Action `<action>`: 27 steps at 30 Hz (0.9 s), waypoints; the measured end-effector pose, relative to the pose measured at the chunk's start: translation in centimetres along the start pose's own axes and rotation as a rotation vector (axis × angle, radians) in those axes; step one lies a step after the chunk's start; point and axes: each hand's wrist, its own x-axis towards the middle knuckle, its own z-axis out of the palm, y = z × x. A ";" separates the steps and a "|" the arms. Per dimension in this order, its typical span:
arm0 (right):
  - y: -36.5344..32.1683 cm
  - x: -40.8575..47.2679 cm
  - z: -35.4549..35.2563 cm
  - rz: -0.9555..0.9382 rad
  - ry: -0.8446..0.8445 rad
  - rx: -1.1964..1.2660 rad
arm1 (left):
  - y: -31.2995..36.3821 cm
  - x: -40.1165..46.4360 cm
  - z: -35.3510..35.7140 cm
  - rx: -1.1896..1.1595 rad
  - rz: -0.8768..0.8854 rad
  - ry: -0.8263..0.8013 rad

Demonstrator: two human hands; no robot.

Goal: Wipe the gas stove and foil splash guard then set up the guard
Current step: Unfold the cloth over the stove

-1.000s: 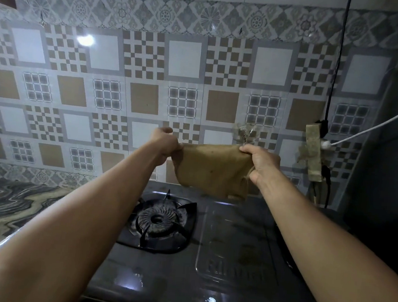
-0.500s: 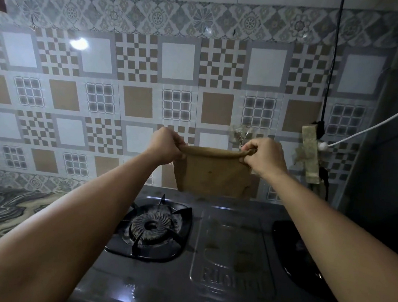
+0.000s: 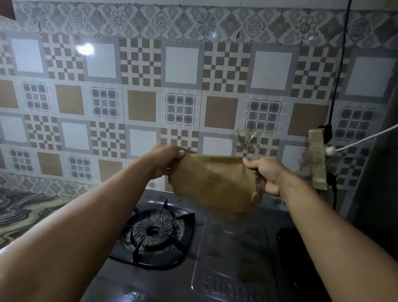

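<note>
Gas stove awaits wiping: left hand and right hand pinch the brown cloth taut above its back edge; next, lower it.

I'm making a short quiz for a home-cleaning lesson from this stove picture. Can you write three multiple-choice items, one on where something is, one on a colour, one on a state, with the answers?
1. Where is the cloth?
A. Lying flat on the counter
B. Held up in the air above the back of the stove
C. Draped over the burner

2. What colour is the cloth?
A. Brown
B. Bright blue
C. White

3. What state is the left burner in?
A. Lit with a flame
B. Covered by a pot
C. Unlit and bare

Answers:
1 B: the left hand and right hand each pinch a top corner, and the cloth hangs between them over the stove.
2 A: it shows a dull tan-brown against the tiled wall.
3 C: no flame shows and nothing sits on its grate.
</note>
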 end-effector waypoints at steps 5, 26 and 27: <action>0.4 0.0 1.6 0.136 0.060 0.156 | -0.5 -0.5 1.5 -0.105 -0.132 0.060; 5.0 1.4 5.5 0.460 -0.147 0.543 | -1.1 -1.0 4.8 -0.017 0.049 -0.055; 5.3 1.2 5.7 0.478 -0.189 0.622 | -1.1 -1.2 5.0 0.029 0.079 -0.123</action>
